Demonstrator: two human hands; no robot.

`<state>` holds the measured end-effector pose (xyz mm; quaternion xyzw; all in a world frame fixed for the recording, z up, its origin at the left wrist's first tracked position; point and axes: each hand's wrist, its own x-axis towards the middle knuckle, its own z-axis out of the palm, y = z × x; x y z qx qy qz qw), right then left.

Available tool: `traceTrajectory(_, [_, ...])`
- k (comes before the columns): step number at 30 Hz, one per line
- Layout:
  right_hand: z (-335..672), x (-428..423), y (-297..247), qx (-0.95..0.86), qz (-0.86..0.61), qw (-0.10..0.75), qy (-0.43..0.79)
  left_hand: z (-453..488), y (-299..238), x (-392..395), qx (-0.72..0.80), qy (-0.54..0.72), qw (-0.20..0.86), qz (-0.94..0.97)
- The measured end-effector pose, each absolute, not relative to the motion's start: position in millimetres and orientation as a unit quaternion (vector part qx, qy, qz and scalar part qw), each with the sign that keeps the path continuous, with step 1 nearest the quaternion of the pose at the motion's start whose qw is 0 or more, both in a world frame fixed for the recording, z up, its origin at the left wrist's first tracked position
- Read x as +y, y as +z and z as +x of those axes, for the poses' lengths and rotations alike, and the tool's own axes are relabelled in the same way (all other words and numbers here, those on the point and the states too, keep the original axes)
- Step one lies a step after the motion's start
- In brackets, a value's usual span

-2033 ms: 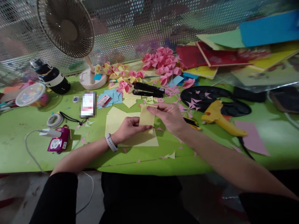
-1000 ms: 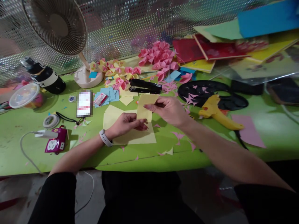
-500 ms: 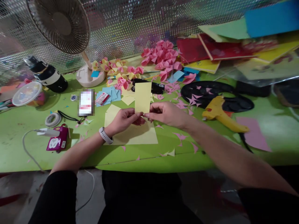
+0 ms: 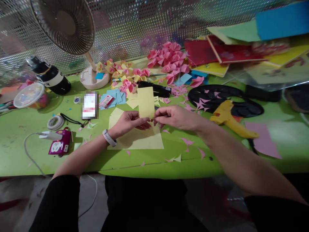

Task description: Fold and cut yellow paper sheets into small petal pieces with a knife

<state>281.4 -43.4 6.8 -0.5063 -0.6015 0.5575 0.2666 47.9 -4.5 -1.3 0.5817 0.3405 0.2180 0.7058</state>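
A narrow strip of yellow paper (image 4: 145, 100) stands upright over the middle of the green table. My left hand (image 4: 129, 121), with a white wristband below it, pinches the strip near its lower edge. At the strip's lower right corner, the fingertips of my right hand (image 4: 172, 117) are pressed together, touching or very near the paper; exact contact is hard to make out. Beneath both hands lies a larger sheet of yellow paper (image 4: 137, 141), flat on the table. Small pink paper scraps (image 4: 187, 141) are scattered to its right.
A yellow glue gun (image 4: 233, 120) lies by a black tray (image 4: 212, 93) at right. Pink paper flowers (image 4: 167, 56) pile up behind. A fan (image 4: 93, 79), black bottle (image 4: 51, 77), phone (image 4: 89, 104), tape roll (image 4: 55, 122) and purple power adapter (image 4: 60, 145) stand or lie on the left.
The yellow strip has shifted slightly left against my right hand, and my fingers have moved a little at its lower edge. The whole view has drifted slightly.
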Motion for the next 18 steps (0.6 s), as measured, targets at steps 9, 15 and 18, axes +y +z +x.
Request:
traceTrajectory(9, [281.9,-48.5,1.5,-0.646,-0.505,0.229,0.525,48.3,-0.8,-4.5,0.338,0.181,0.711,0.59])
traceTrajectory(15, [286.2,-42.6,9.5,-0.602,-0.535,0.27,0.528,42.8,3.3,3.6,0.35,0.189,0.701,0.592])
traceTrajectory(18, [288.3,-41.1,12.3,-0.601,-0.531,0.282,0.527,38.8,2.7,8.4,0.342,0.183,0.707,0.592])
